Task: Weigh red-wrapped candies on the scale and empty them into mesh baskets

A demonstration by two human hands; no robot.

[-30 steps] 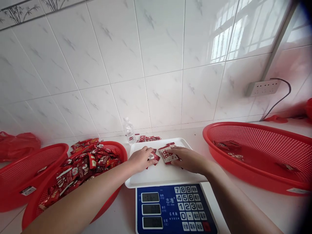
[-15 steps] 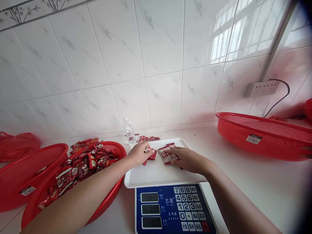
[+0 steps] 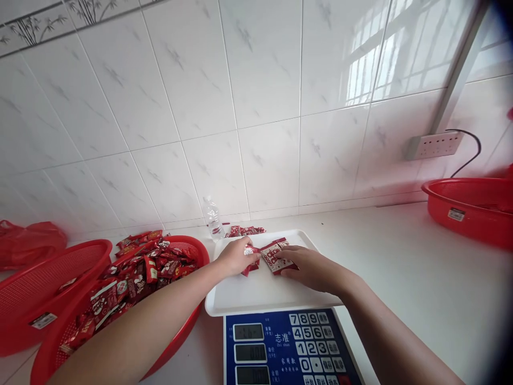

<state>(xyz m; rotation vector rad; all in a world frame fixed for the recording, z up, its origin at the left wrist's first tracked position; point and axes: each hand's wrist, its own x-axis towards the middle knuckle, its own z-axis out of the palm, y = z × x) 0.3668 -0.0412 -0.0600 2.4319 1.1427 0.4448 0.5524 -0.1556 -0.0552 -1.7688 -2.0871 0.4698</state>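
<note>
Over the left part of the white tray [image 3: 240, 298], my left hand [image 3: 236, 256] has its fingers closed on a small red packet [image 3: 252, 266]. My right hand [image 3: 306, 267] grips the right side of a red and cream printed packet [image 3: 276, 255], thumb below and fingers on top. The two packets are close together near the middle of the tray. The tray rests on a blue electronic scale [image 3: 280, 347] with displays and number keys. Left of it, a red basket [image 3: 194, 247] holds many red packets [image 3: 138, 280], partly hidden by my left forearm.
Behind the tray are a clear bottle [image 3: 214, 219] and more red packets [image 3: 245, 230]. Another red basket [image 3: 24, 289] and a red bag [image 3: 34, 243] are at far left. A red basket [image 3: 468, 214] stands at far right, below a wall socket [image 3: 436, 145].
The red basket at the right has shifted away to the right. My left hand and its packet have moved slightly right, nearer the printed packet in my right hand.
</note>
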